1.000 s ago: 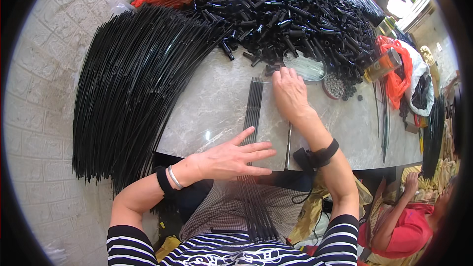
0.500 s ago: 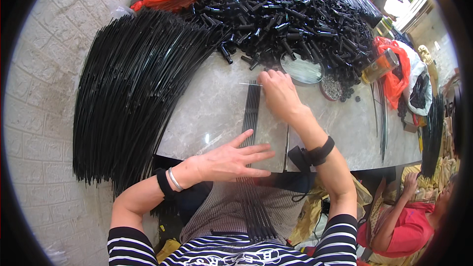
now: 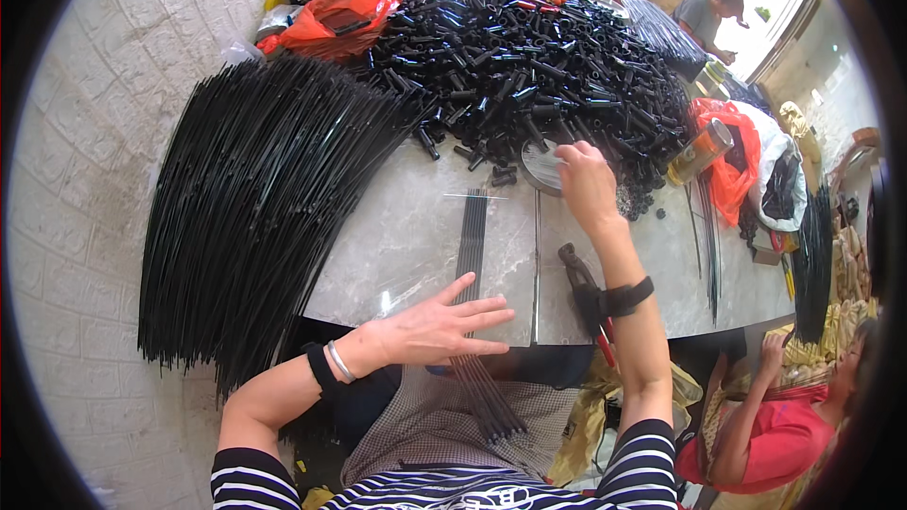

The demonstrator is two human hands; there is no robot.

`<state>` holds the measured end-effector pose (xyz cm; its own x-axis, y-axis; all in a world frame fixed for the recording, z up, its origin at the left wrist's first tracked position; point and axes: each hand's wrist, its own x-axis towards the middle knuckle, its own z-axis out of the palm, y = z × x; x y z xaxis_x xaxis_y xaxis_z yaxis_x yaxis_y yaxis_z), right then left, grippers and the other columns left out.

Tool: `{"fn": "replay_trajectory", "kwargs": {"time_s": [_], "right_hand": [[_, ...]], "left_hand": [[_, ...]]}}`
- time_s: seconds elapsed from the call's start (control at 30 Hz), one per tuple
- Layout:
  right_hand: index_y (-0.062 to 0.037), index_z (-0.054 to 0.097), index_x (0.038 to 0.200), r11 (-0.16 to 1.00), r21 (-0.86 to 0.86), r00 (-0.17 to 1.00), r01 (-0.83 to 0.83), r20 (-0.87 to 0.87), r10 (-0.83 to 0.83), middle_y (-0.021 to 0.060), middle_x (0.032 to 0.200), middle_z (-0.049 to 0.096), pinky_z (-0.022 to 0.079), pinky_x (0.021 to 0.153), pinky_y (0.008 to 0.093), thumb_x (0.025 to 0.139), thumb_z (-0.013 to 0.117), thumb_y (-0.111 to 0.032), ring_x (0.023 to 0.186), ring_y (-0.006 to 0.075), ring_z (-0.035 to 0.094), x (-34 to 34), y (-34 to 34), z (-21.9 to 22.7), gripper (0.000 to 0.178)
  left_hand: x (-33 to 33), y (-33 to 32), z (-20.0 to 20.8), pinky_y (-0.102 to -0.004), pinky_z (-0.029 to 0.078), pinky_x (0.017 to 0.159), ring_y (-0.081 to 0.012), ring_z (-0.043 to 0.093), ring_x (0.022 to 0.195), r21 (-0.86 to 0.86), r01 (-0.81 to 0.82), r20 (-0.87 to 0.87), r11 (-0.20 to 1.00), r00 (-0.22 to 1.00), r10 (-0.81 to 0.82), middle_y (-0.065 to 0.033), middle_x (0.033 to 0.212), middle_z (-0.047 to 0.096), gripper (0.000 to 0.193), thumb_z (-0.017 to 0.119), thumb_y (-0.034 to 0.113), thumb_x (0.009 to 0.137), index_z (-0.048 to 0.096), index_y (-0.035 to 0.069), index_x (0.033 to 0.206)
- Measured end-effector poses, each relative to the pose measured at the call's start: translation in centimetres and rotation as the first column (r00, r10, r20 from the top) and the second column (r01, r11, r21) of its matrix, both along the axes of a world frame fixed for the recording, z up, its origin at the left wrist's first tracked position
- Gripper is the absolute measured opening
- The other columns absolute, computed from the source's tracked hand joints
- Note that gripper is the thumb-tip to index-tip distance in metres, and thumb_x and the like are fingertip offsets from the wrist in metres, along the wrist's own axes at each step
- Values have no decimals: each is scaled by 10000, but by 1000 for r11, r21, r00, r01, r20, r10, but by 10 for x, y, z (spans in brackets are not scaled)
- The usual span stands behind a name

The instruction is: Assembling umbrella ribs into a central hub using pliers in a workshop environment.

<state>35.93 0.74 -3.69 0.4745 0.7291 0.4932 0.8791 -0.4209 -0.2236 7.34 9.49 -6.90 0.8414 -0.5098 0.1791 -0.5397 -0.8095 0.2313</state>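
My left hand lies flat with spread fingers over a row of thin black rods. These rods lie side by side on the grey stone-look table, and their near ends hang over its edge above my lap. Across their far ends rests a thin, pale, straight pin. My right hand is over a round dish of similar thin pins, its fingertips drawn together at the rim. What they hold, if anything, cannot be made out. Pliers with red handles lie partly under my right forearm.
A thick sheaf of black rods covers the left side. At the back is a heap of black tube-like parts. An orange bag, a jar and a white bag stand around it. Other people sit at back and right.
My right hand has left the pin at the rods' far ends and moved right to the dish. The pin stays across the rods. My left hand keeps its place; the view has tilted up.
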Motion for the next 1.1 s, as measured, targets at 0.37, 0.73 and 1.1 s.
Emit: {"fn": "replay_trajectory", "kwargs": {"time_s": [0.37, 0.73, 1.1], "right_hand": [[-51, 677, 800, 994, -95, 996, 51, -68, -57, 108, 889, 630, 505, 787, 408, 796, 635, -117, 931, 298, 602, 20, -7, -12, 79], [-9, 677, 892, 944, 280, 887, -174, -373, 274, 125, 853, 664, 502, 701, 333, 816, 631, -43, 777, 257, 650, 0, -10, 4, 94], [-81, 682, 918, 960, -187, 977, -208, -88, 194, 98, 882, 600, 494, 757, 406, 847, 558, -97, 930, 298, 591, -44, 6, -21, 144]], "left_hand": [[-4, 0, 4, -616, 164, 1138, -231, 272, 1425, -13, -8, -123, 1000, 992, 6, -58, 1533, 288, 602, 653, 124, 804, 477, 314, 1347], [-9, 1, 2, -625, 141, 1138, -240, 294, 1416, -12, -6, -111, 1000, 994, 5, -56, 1522, 315, 606, 656, 113, 774, 498, 299, 1328], [-6, 1, 4, -617, 211, 1119, -265, 316, 1393, -40, 14, -28, 999, 999, -16, -91, 1444, 401, 494, 655, 182, 779, 559, 229, 1262]]}}
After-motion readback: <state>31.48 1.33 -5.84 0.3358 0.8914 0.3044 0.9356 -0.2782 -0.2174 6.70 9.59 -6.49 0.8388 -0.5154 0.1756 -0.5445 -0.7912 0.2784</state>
